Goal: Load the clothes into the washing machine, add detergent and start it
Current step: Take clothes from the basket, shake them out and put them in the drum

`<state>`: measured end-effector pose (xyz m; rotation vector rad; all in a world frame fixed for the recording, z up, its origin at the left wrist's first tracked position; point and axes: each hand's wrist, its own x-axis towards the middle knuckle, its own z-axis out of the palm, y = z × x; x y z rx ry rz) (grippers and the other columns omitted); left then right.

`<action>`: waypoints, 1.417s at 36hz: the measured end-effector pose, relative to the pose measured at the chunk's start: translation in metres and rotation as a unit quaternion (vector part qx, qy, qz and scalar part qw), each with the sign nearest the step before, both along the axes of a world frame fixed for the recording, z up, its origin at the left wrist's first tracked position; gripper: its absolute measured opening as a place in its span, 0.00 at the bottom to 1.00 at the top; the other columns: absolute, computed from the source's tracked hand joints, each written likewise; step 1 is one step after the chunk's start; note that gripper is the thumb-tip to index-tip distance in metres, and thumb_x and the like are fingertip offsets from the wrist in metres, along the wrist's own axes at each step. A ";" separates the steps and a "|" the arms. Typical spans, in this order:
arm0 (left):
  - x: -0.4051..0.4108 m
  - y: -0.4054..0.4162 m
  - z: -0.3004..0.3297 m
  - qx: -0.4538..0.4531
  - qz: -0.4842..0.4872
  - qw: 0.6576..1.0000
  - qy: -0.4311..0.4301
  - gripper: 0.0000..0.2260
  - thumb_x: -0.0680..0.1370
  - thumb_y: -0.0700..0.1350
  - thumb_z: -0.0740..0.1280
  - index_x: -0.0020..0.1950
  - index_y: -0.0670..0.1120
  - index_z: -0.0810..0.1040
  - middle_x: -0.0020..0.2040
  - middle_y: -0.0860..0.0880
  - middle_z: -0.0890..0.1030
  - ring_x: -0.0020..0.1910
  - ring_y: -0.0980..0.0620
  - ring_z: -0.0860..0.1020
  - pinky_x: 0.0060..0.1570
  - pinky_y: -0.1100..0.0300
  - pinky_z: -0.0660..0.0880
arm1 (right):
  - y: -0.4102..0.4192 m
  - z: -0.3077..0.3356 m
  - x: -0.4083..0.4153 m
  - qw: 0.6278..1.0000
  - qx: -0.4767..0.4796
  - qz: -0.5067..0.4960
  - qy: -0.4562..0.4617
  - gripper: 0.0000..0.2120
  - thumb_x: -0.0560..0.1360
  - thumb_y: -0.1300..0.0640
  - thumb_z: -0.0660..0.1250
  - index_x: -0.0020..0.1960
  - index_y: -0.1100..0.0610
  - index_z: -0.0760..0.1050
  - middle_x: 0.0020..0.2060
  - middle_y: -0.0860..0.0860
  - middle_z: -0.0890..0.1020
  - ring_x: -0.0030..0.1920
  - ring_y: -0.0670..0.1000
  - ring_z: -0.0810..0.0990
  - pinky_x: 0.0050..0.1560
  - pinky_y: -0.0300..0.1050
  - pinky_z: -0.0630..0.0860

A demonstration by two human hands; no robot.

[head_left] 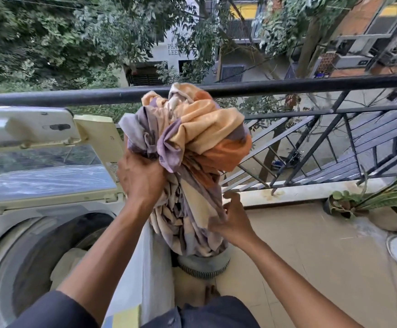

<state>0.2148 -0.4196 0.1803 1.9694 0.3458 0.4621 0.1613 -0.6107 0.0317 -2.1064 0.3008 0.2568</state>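
One bundled sheet (192, 147), printed in orange, cream and lilac, hung in the air just right of the washing machine (27, 233), level with its raised lid (39, 171), its lower end trailing down toward a grey ribbed basket (204, 266) on the floor beside the machine. The left hand (140, 176) had its fingers clamped round the bunched upper part, and the right hand (230, 223) pinched a fold lower down. Some pale cloth (67, 263) already lay inside the drum, so loading looked partly done. By my judgement the sheet had yet to go into the drum; adding detergent, closing the lid and starting the machine all remained. No detergent container showed anywhere near the machine.
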 end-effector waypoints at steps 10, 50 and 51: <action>0.003 0.007 0.032 -0.058 -0.008 0.997 -0.044 0.16 0.66 0.59 0.71 0.50 0.57 0.73 0.42 0.58 0.74 0.48 0.48 0.74 0.48 0.60 0.68 | 0.003 -0.110 0.040 0.990 -0.021 -0.043 0.129 0.44 0.59 0.30 0.74 0.72 0.43 0.72 0.58 0.52 0.85 0.60 0.58 0.83 0.57 0.56 0.81; 0.019 0.013 -0.042 0.072 -0.327 0.941 0.047 0.50 0.52 0.75 0.81 0.70 0.58 0.75 0.65 0.53 0.80 0.66 0.55 0.78 0.68 0.49 0.76 | 0.019 0.159 0.023 0.962 0.228 0.106 -0.108 0.27 0.78 0.44 0.62 0.77 0.42 0.70 0.75 0.44 0.73 0.76 0.49 0.70 0.77 0.61 0.64; 0.017 0.010 -0.042 0.077 -0.280 0.956 0.048 0.50 0.50 0.77 0.79 0.69 0.59 0.75 0.63 0.55 0.81 0.63 0.56 0.79 0.65 0.51 0.77 | 0.018 0.159 0.023 0.961 0.229 0.114 -0.104 0.28 0.77 0.41 0.62 0.77 0.40 0.69 0.76 0.44 0.72 0.77 0.50 0.68 0.77 0.63 0.63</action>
